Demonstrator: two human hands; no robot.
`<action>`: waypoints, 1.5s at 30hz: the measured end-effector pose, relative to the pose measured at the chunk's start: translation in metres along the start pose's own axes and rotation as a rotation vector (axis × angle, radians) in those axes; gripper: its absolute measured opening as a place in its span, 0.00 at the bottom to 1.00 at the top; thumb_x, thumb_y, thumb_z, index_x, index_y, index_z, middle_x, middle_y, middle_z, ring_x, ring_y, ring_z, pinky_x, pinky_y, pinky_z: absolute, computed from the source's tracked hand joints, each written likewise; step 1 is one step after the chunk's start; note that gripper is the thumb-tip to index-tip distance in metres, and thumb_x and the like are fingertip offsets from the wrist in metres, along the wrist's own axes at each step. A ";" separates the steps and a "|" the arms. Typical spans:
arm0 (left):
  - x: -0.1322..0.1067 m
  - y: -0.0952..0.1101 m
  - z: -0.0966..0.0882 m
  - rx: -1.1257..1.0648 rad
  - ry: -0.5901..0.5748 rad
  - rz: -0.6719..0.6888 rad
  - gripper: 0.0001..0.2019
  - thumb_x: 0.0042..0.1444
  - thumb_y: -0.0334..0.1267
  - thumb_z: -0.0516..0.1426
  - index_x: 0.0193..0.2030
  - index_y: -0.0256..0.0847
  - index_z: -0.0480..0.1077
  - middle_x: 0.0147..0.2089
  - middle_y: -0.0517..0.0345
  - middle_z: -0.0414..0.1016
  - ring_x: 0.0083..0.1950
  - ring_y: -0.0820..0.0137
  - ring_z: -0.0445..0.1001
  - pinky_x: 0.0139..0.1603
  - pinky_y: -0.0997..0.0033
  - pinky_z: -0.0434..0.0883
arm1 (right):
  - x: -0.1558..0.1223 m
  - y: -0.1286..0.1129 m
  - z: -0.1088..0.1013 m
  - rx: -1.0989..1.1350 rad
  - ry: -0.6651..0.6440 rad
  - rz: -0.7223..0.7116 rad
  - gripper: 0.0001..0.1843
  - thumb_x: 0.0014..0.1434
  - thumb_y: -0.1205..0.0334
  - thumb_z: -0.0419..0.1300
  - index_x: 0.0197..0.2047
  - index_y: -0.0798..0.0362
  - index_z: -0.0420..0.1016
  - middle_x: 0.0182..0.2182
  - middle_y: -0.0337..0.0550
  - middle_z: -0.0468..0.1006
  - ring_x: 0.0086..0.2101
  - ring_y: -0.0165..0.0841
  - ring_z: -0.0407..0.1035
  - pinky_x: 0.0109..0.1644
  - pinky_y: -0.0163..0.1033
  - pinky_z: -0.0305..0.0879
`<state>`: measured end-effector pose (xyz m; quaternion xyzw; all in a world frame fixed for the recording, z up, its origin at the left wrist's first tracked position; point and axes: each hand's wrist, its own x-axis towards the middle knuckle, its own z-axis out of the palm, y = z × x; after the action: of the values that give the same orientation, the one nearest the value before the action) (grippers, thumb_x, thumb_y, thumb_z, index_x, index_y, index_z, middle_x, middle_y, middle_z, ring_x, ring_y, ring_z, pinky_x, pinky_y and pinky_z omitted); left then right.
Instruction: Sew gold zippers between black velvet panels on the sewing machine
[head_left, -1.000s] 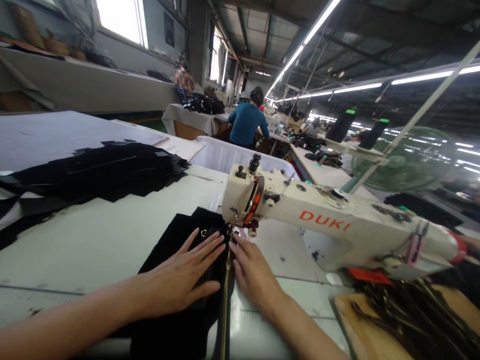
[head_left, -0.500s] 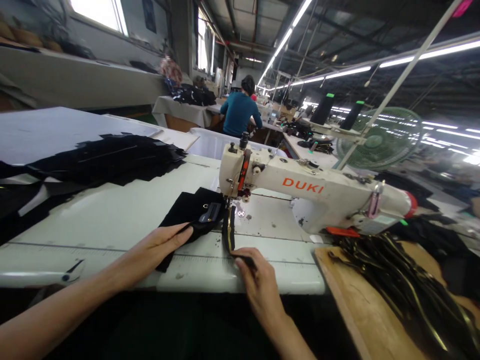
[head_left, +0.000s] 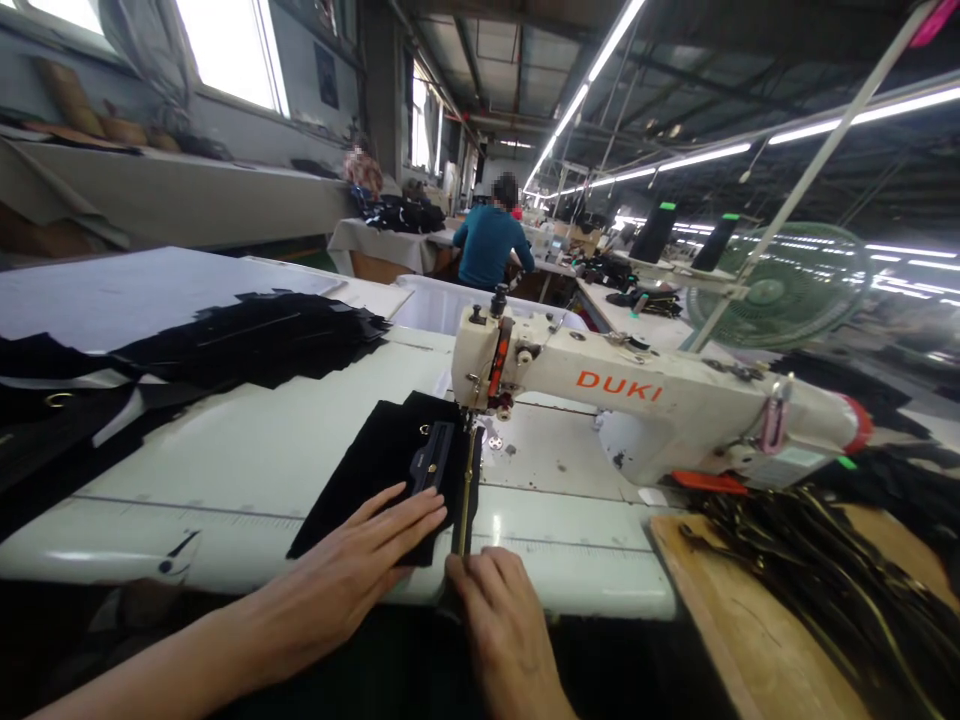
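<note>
A black fabric panel (head_left: 352, 475) lies flat on the sewing table, left of the needle. It carries a dark label patch (head_left: 431, 455) and a small gold ring. My left hand (head_left: 375, 555) rests on the panel's near part with its fingers stretched out. A black zipper (head_left: 469, 480) with gold teeth runs from under the presser foot toward me, along the panel's right edge. Its near end is pinched in my right hand (head_left: 499, 610) at the table's front edge. Above the far ends of both stands the head of the sewing machine (head_left: 615, 385).
A pile of black fabric pieces (head_left: 247, 340) spreads over the table's left side. On the right, a wooden board (head_left: 742, 600) bears a heap of gold-toothed zippers (head_left: 832, 580). Behind the machine are a green fan (head_left: 780, 285), thread cones (head_left: 654, 235) and a seated person (head_left: 491, 245).
My left hand has let go of the lifted panel edge and now lies flat on the panel. My right hand has drawn the zipper nearer and straighter. The view has shifted slightly.
</note>
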<state>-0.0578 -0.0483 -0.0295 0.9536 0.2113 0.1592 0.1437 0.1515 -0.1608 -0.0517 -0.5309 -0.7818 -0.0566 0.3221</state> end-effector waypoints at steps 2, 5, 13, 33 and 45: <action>-0.004 0.001 0.010 0.099 -0.026 0.093 0.37 0.66 0.21 0.45 0.77 0.50 0.41 0.76 0.59 0.52 0.75 0.66 0.52 0.77 0.56 0.45 | -0.009 -0.004 0.005 0.008 0.065 0.029 0.17 0.72 0.73 0.47 0.57 0.57 0.71 0.39 0.49 0.76 0.41 0.41 0.70 0.47 0.46 0.72; -0.003 0.005 0.016 0.176 -0.054 0.129 0.42 0.61 0.16 0.43 0.78 0.48 0.33 0.76 0.55 0.51 0.75 0.66 0.52 0.77 0.53 0.44 | -0.012 -0.005 0.001 0.024 0.095 0.069 0.18 0.73 0.72 0.45 0.58 0.56 0.71 0.39 0.48 0.78 0.43 0.41 0.70 0.52 0.48 0.71; 0.000 0.002 0.019 0.176 -0.080 0.159 0.44 0.59 0.16 0.44 0.78 0.47 0.31 0.76 0.55 0.52 0.75 0.67 0.52 0.76 0.56 0.47 | -0.006 -0.006 -0.003 0.068 0.102 0.065 0.17 0.74 0.68 0.45 0.55 0.57 0.73 0.37 0.48 0.79 0.40 0.40 0.70 0.47 0.46 0.72; 0.019 -0.002 -0.017 -0.048 -0.175 0.137 0.47 0.52 0.50 0.68 0.75 0.56 0.50 0.75 0.57 0.55 0.73 0.50 0.57 0.75 0.45 0.48 | 0.069 0.071 -0.015 0.059 -0.170 0.092 0.35 0.53 0.83 0.51 0.61 0.52 0.71 0.50 0.49 0.74 0.49 0.38 0.69 0.53 0.44 0.71; 0.041 -0.033 -0.009 -0.156 -0.090 0.182 0.36 0.64 0.27 0.57 0.73 0.66 0.53 0.69 0.69 0.65 0.68 0.63 0.67 0.76 0.53 0.46 | 0.087 0.116 0.023 -0.129 -0.241 -0.054 0.31 0.60 0.80 0.60 0.64 0.49 0.69 0.55 0.48 0.76 0.53 0.43 0.70 0.58 0.52 0.69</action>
<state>-0.0371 0.0005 -0.0221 0.9609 0.1040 0.1449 0.2119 0.2224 -0.0318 -0.0500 -0.5324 -0.8235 -0.0510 0.1895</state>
